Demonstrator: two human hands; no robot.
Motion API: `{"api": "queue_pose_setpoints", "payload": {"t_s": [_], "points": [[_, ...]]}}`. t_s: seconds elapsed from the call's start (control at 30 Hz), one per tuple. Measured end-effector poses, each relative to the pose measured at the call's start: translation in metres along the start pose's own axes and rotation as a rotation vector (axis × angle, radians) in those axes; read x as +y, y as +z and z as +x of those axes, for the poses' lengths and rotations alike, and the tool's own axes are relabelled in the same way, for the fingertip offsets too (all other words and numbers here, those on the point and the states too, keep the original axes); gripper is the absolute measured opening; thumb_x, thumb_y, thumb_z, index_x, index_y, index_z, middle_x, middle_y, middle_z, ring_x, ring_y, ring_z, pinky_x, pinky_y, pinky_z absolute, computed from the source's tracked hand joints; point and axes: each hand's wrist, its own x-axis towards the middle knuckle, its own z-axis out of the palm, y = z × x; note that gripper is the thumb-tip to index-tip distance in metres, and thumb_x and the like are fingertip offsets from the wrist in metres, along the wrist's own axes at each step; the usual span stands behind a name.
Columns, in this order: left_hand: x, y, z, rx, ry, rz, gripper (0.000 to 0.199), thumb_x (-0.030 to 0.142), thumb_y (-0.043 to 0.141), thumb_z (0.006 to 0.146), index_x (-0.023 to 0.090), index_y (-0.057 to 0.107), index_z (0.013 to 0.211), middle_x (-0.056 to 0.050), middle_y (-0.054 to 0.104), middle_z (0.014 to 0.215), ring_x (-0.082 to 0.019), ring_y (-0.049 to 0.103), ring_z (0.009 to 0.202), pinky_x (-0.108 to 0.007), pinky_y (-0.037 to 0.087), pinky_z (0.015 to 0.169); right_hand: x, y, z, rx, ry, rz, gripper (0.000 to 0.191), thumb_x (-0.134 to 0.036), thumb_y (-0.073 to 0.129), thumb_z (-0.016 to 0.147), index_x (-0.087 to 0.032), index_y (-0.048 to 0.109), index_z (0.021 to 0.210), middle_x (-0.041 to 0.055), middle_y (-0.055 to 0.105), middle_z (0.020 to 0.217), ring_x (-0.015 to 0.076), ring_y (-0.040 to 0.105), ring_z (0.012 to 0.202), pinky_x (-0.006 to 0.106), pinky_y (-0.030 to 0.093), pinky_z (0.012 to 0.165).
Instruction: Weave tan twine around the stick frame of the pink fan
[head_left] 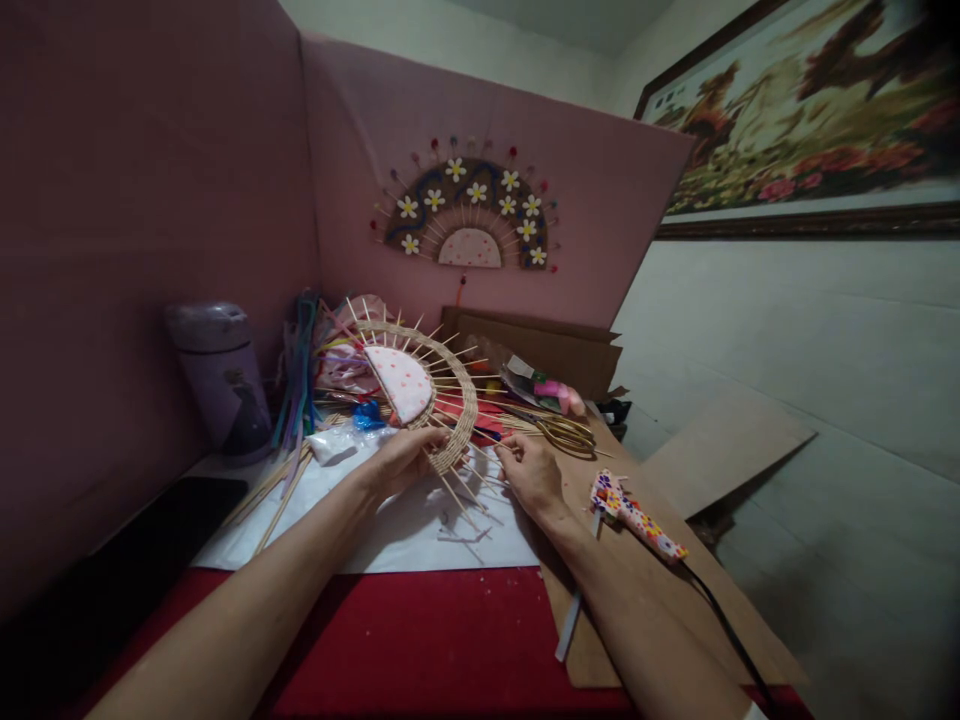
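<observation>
A fan-shaped woven frame (pixel 466 400) with thin sticks radiating outward is held up over the white sheet (pixel 360 535). At its centre is a half-round pad (pixel 401 383), white with pink spots. My left hand (pixel 409 458) is closed on the frame's lower part, near the pad, with some fingers hidden behind it. Just right of the frame, my right hand (pixel 529 475) is pinched at the end of a thin stick (pixel 486 436). Short scraps lie on the sheet below the frame.
Golden scissors (pixel 562 434) and loose sticks lie behind my right hand. A flower-patterned glue gun (pixel 637 515) with a black cord rests on brown cardboard (pixel 720 610) at right. A purple tumbler (pixel 225 385) and colourful strips stand left. A flowered fan (pixel 469 205) hangs behind.
</observation>
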Motion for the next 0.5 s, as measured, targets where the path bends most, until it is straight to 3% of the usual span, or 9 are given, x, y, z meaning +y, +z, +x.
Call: {"api": "queue_pose_setpoints", "payload": {"t_s": [0.5], "points": [[-0.0020,-0.0002,0.0002,0.004,-0.001,0.009,0.017,0.009,0.052,0.073,0.005,0.065,0.085,-0.010,0.067,0.076,-0.014,0.061,0.065,-0.027,0.049,0.069,-0.0037,-0.0021,-0.0014,-0.035,0.009,-0.129,0.023,-0.037,0.050,0.080,-0.024,0.065,0.069,0.0022,0.067,0.061,0.0170,0.059,0.061,0.025,0.033,0.055]]}}
